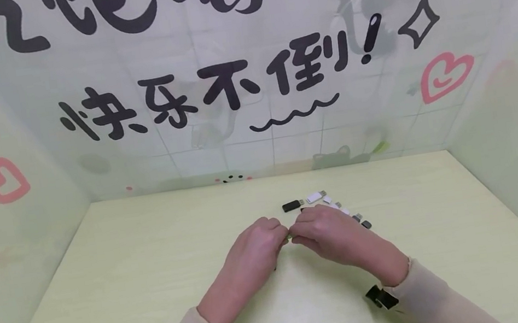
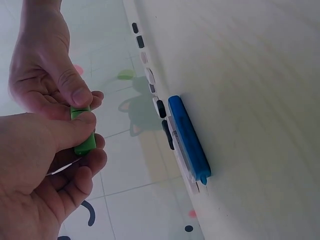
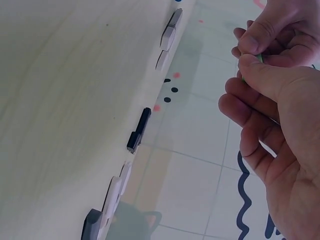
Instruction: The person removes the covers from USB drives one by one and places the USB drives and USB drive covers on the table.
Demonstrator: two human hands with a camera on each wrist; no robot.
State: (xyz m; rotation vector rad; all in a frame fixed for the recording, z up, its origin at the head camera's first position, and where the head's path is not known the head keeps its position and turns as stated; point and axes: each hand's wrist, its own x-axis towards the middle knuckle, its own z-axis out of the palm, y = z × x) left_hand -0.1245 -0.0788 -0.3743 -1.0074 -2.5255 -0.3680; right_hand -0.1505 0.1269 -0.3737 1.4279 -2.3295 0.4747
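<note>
Thumb and fingers of both hands pinch a small green USB stick [image 2: 86, 142] from its two ends, held up above the table. My left hand [image 1: 256, 246] has the lower end in the left wrist view; there a thin seam shows near the other end, where my right hand [image 2: 47, 65] grips. In the head view my right hand [image 1: 331, 234] meets the left fingertip to fingertip, hiding most of the green stick. Just beyond the right hand lie a black USB stick [image 1: 291, 206] and a white USB stick [image 1: 315, 197], metal plugs bare.
On the pale table [image 1: 130, 268], several more sticks and loose caps run in a slanting row, including a dark cap [image 1: 366, 225] and a white cap [image 1: 327, 200]. A blue stick [image 2: 189, 137] lies nearer the left wrist camera. Printed panels [image 1: 238, 153] enclose the back and sides.
</note>
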